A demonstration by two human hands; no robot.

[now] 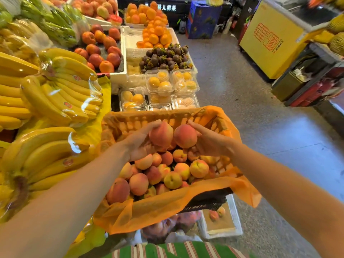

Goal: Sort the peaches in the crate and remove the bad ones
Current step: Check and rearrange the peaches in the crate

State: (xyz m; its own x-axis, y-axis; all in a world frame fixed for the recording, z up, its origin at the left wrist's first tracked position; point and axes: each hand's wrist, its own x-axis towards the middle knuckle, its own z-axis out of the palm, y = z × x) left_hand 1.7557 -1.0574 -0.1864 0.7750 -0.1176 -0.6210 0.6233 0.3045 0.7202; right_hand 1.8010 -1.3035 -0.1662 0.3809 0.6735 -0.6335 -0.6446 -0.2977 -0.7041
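Note:
A crate (130,123) lined with orange plastic sits in front of me, filled with several pink and yellow peaches (173,179). Above the pile, my left hand (137,144) grips a pink peach (161,135). My right hand (208,140) holds a second, rounder red peach (185,135) beside the first. The two held peaches almost touch, over the far half of the crate.
Wrapped bananas (52,101) fill the stand on my left. Beyond the crate lie clear boxes of fruit (160,86), mangosteens (165,57), oranges and nectarines. A white tray (219,220) with two peaches stands on the floor below. A yellow freezer (273,40) is at the right.

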